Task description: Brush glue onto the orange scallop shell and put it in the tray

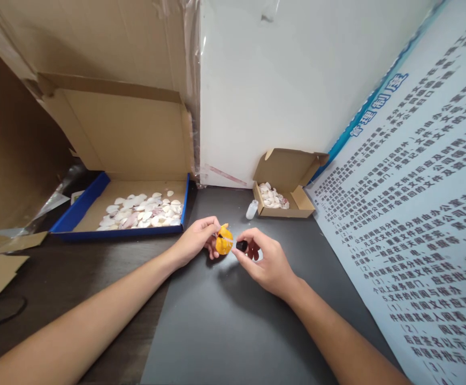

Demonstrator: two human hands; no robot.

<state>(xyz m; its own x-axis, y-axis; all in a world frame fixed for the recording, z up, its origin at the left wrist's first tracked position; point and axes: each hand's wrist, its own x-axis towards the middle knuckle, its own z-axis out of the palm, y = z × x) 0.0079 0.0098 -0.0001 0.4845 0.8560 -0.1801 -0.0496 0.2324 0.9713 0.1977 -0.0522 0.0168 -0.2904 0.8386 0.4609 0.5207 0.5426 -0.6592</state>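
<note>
My left hand [203,239] pinches a small rounded orange-yellow piece [223,241] with a pointed tip at its top and a dark mark. Its exact kind I cannot make out. Facing it from the right, my right hand [261,255] is closed on a black cap [241,246]. From this cap a thin pale stem, like an applicator brush, points at the orange piece. Whether the stem touches it is hard to tell. Behind my right hand a small whitish bottle [251,210] stands on the dark grey mat [216,321].
A blue-edged cardboard box [120,233] with its lid raised holds many white shells [142,211] on the left. Beyond the bottle, a smaller open cardboard box [284,212] holds more shells [272,197]. A white panel [289,91] rises behind, and a printed board [409,214] leans at right.
</note>
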